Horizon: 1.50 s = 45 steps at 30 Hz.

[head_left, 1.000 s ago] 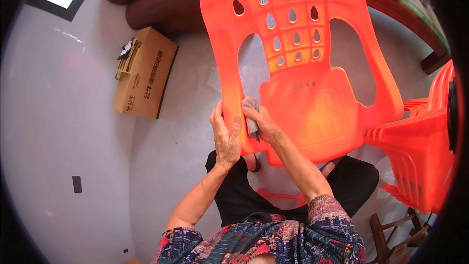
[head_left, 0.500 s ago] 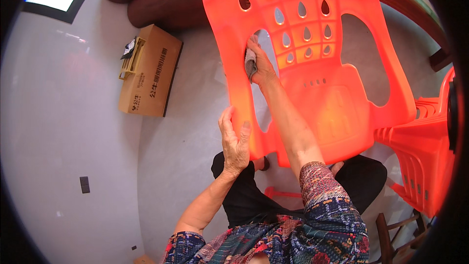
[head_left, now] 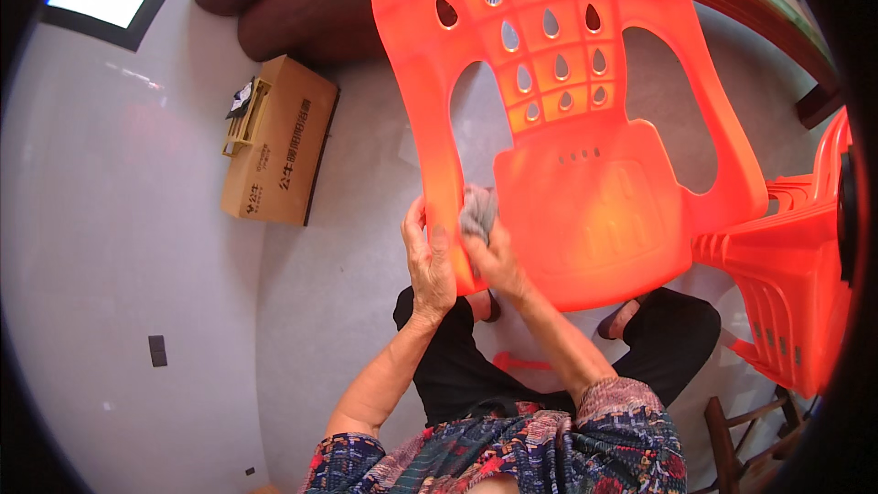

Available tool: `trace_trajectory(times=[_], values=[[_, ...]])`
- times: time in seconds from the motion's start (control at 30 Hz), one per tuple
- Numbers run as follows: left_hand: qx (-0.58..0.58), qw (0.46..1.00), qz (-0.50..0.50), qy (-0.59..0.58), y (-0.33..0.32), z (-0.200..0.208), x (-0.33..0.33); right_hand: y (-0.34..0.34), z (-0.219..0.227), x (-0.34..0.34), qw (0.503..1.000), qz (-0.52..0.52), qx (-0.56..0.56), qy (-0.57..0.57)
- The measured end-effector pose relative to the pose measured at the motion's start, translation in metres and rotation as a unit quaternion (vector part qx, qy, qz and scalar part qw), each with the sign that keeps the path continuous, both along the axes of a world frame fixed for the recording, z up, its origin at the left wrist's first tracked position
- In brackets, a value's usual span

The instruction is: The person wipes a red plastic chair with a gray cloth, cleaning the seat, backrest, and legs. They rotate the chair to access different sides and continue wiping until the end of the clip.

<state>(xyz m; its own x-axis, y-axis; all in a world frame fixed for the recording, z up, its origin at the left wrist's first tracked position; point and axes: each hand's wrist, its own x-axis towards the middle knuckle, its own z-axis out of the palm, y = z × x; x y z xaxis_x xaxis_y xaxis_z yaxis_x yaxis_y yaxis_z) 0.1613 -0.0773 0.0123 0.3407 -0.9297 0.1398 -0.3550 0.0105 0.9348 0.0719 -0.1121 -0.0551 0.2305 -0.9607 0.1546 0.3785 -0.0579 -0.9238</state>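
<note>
**Both hands on the orange chair, cloth at its left arm**

You hold an orange plastic chair (head_left: 585,192) tilted up in front of you, its seat and back facing you and its lower edge just above your lap. Your left hand (head_left: 428,261) is closed around the chair's left arm post, fingers wrapped over the edge and thumb lying along the front of it. Your right hand (head_left: 494,261) sits just beside the left one, closed on a crumpled grey cloth (head_left: 477,212), which it presses against the inner side of that same post, right where the post meets the seat. The 2 hands are nearly touching, with the post between them.

The chair back carries rows of teardrop-shaped holes, and 2 large openings flank the seat, through which you see the pale grey floor (head_left: 347,220). To your right stands a stack of orange plastic chairs (head_left: 786,274) of the same kind, close to the tilted one. On the floor to your left lies a brown cardboard box (head_left: 279,142), with a dark brown leather sofa (head_left: 302,0) beyond it at the top. A dark wooden chair (head_left: 741,448) shows at the lower right. Your patterned sleeves and black trousers fill the lower edge.
</note>
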Motion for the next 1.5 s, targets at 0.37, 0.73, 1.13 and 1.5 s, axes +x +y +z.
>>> trace_trajectory(times=[0.37, 0.73, 1.13, 1.5], values=[[0.051, 0.996, 0.011, -0.066, 0.006, 0.0, 0.001, -0.076, 0.019, 0.012, 0.899, 0.007, -0.327, 0.292], [0.053, 0.99, 0.007, -0.128, 0.002, 0.007, -0.002, -0.205, 0.036, 0.041, 0.748, -0.268, -0.509, 0.331], [0.055, 0.985, 0.005, -0.164, 0.004, 0.008, -0.001, -0.26, 0.007, -0.038, 0.611, -0.408, -0.425, 0.529], [0.055, 0.985, 0.019, -0.162, 0.004, 0.014, -0.011, -0.279, 0.05, -0.028, 0.539, -0.39, -0.478, 0.573]])
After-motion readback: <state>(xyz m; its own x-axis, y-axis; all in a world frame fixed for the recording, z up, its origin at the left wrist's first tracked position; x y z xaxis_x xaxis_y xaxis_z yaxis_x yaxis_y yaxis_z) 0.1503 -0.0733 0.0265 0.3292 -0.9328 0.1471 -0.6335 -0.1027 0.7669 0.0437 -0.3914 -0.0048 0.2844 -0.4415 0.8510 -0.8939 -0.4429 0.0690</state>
